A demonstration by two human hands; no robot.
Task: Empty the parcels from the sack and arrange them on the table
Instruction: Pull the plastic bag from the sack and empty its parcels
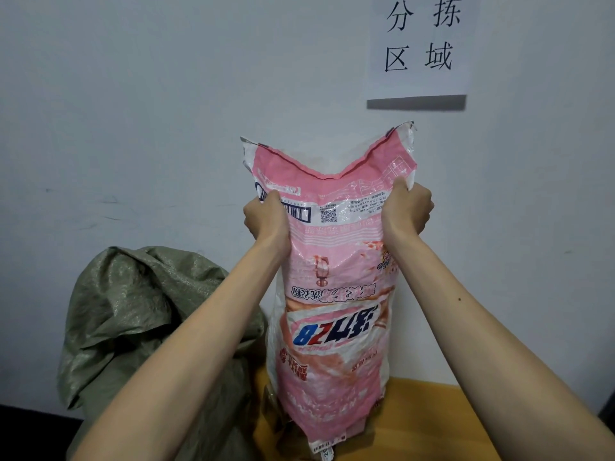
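A pink and white woven sack (332,294) with upside-down printing hangs upended in front of me, its sewn bottom edge on top and its mouth down on the wooden table (426,414). My left hand (266,217) grips its upper left side, and my right hand (407,207) grips its upper right side, both raised at arm's length. A few parcel corners and a label (327,452) peek out at the sack's mouth; the rest of its contents are hidden.
A crumpled olive-green woven sack (133,311) slumps at the left against the wall. A paper sign with black characters (421,41) hangs on the pale wall above. The table's wooden top shows to the right of the pink sack.
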